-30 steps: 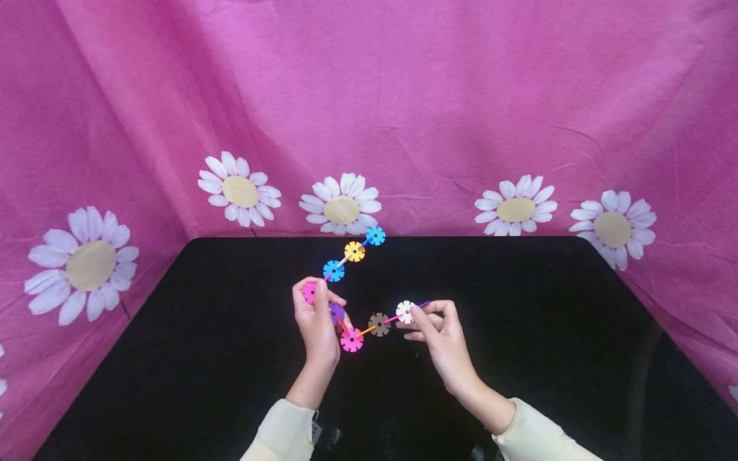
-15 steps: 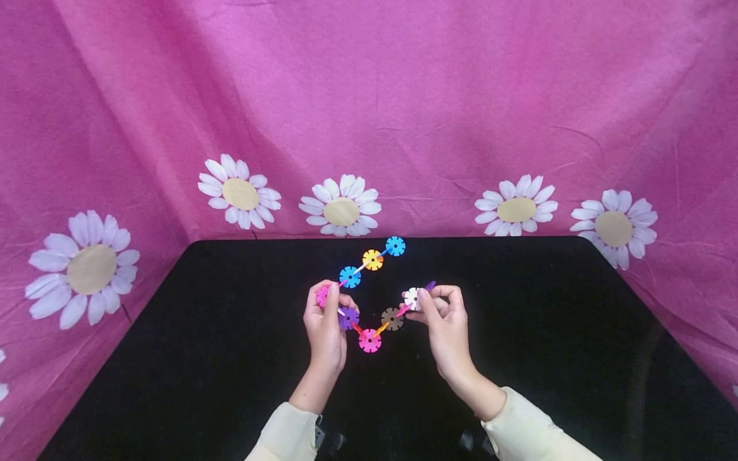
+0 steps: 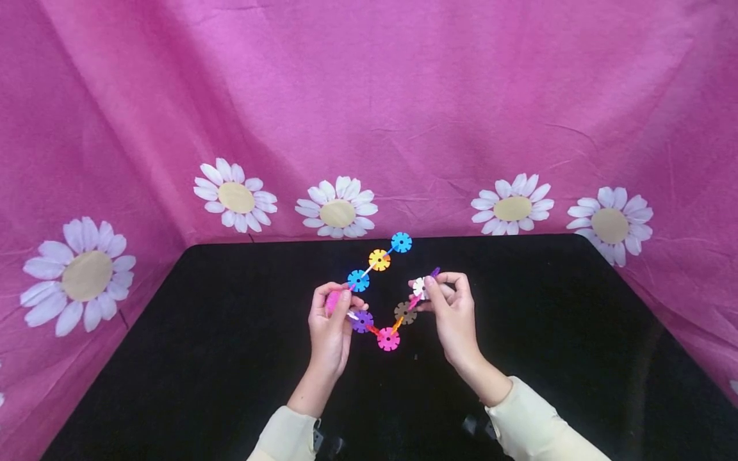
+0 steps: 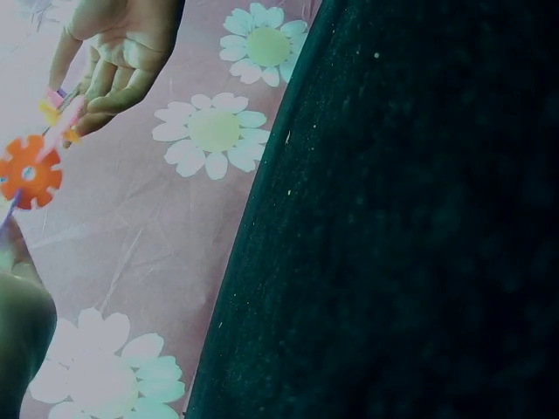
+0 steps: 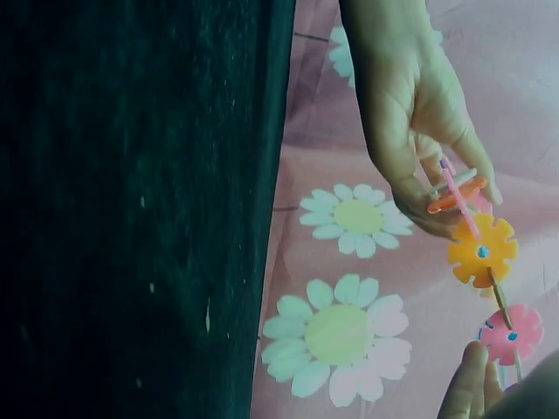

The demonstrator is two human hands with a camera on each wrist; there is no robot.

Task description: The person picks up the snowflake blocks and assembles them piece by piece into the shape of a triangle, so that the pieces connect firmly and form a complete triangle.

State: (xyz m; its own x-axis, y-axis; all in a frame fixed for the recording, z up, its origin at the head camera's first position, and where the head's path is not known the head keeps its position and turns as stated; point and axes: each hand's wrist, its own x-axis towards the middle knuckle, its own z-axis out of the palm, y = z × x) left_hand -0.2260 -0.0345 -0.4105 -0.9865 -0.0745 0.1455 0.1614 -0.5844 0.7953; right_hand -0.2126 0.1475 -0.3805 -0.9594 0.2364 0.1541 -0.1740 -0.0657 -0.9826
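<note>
A chain of notched plastic discs, interlocked slot to slot, is held up in both hands. My left hand (image 3: pixel 330 330) pinches a pink disc (image 3: pixel 332 302) partly behind its thumb. Beyond it run a blue disc (image 3: pixel 358 280), a yellow disc (image 3: pixel 379 260) and another blue disc (image 3: pixel 401 242). Toward my right hand (image 3: pixel 455 320) the chain dips through a purple disc (image 3: pixel 362 321), a lower pink disc (image 3: pixel 389 339) and a brown disc (image 3: pixel 405 313). Thumb and fingers of the right hand pinch a white disc (image 3: pixel 419 289); a purple piece (image 3: pixel 435 272) shows edge-on beside it.
Below the hands lies a black tabletop (image 3: pixel 230 358). A pink cloth (image 3: pixel 415 115) with printed daisies hangs behind and along the sides of the table. Both wrist views catch the black table edge and this cloth.
Both hands have shifted right with the chain, the right hand also rising away from me. The purple disc beside my left fingers shows more fully. Each hand still holds its disc.
</note>
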